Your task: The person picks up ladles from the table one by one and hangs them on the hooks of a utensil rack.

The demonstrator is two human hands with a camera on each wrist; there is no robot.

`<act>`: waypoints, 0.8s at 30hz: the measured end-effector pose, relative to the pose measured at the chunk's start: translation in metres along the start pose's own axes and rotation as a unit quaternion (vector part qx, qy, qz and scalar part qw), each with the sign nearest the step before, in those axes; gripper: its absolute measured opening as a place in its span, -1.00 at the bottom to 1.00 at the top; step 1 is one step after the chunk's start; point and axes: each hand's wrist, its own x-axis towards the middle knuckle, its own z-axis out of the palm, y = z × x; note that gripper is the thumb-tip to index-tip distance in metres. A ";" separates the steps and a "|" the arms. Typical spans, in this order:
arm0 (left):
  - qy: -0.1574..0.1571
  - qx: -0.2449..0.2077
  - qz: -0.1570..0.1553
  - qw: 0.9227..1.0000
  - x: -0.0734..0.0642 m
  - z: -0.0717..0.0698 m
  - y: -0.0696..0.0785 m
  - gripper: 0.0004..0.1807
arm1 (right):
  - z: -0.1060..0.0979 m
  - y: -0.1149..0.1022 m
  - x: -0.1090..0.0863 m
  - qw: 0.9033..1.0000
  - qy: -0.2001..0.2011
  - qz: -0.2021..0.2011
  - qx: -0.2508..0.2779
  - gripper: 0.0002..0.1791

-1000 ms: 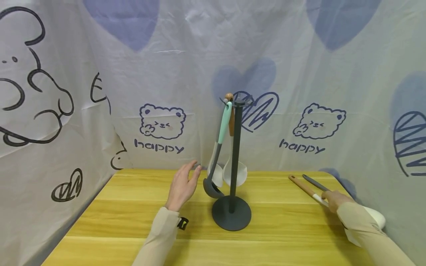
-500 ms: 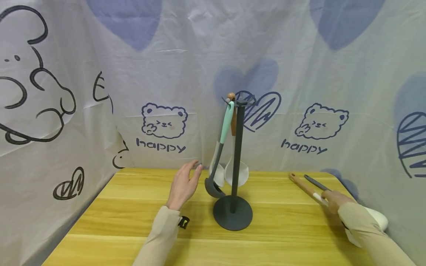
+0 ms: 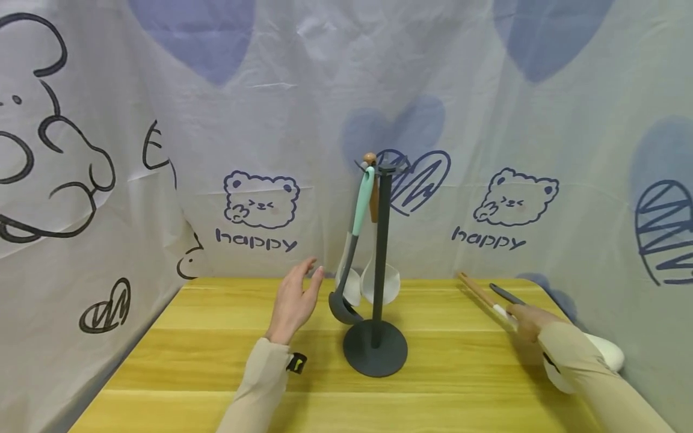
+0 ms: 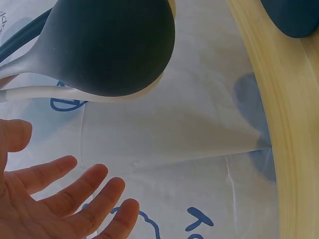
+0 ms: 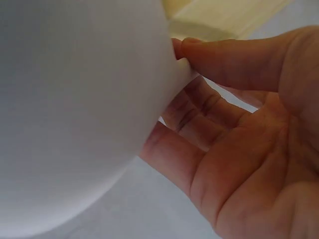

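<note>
In my right hand (image 3: pixel 530 322) I pinch a white ladle by its neck, between thumb and fingers; its wooden handle (image 3: pixel 476 290) points away toward the back edge. Its rounded white bowl (image 5: pixel 84 119) fills much of the right wrist view; in the head view my sleeve hides part of it. My left hand (image 3: pixel 292 300) is held with spread fingers left of a black utensil stand (image 3: pixel 381 258), touching nothing. Closest to it hangs a grey ladle (image 3: pixel 343 307) with a mint handle. Behind that, white-headed utensils (image 3: pixel 381 282) with wooden handles hang from the stand.
Another utensil with a grey handle (image 3: pixel 506 293) lies on the wooden table (image 3: pixel 216 337) at the right; a white head (image 3: pixel 605 352) shows beyond my sleeve. A patterned cloth (image 3: pixel 346 72) encloses the table behind and at both sides.
The right hand has moved slightly left with the ladle, and its handle tip has risen and shifted left, away from the grey handle. The left hand has stayed nearly still.
</note>
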 end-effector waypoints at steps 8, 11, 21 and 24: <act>0.003 -0.005 0.018 1.000 0.006 -0.003 0.007 -0.42 | -0.008 -0.018 0.003 0.998 0.032 -0.055 0.008 -0.45; 0.010 0.000 0.042 0.999 0.009 -0.004 0.012 -0.42 | -0.008 -0.024 0.003 0.997 0.050 -0.061 0.025 -0.40; 0.027 0.001 0.095 0.995 0.020 -0.007 0.034 -0.42 | -0.010 -0.042 0.008 0.988 0.110 -0.105 0.035 -0.37; 0.025 -0.003 0.107 0.994 0.023 -0.008 0.040 -0.42 | -0.010 -0.046 0.007 0.983 0.133 -0.124 0.040 -0.35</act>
